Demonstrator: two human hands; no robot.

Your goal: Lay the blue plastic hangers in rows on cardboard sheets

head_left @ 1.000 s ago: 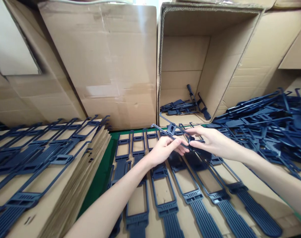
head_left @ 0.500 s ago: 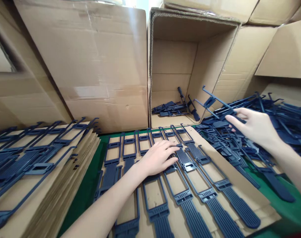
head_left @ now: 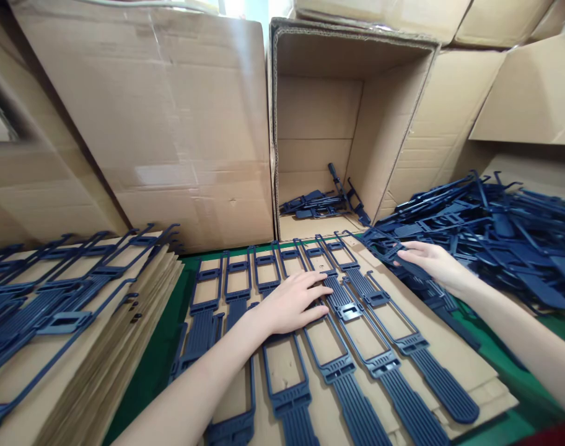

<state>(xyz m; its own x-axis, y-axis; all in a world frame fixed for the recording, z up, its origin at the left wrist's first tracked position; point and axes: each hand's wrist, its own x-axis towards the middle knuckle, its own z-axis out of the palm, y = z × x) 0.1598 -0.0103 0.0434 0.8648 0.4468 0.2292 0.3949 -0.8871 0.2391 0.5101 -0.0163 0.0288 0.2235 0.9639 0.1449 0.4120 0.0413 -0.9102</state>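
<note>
My left hand (head_left: 295,302) lies flat with fingers spread over rows of dark blue plastic brackets. Each bracket (head_left: 435,378) has a rectangular open frame, hooked ends and a ribbed, round-ended tongue; the rows lie on a stack of cardboard sheets (head_left: 484,379). Beyond the stack's right edge, my right hand (head_left: 433,263) pinches one loose bracket (head_left: 410,263) between thumb and fingers, low over the near side of a tangled pile of brackets (head_left: 510,229). Part of the held bracket is hidden by the fingers and merges with the pile.
An open cardboard box (head_left: 319,111) lies on its side at the back, with a few dark plastic pieces (head_left: 322,203) inside. A second cardboard stack (head_left: 138,322) with brackets stands left. Closed cartons (head_left: 171,124) wall the back. A green surface (head_left: 150,365) shows between the stacks.
My right hand has moved left and down toward the stack's edge, bringing its raised bracket down low. My left hand stays on the rows. The view has shifted slightly.
</note>
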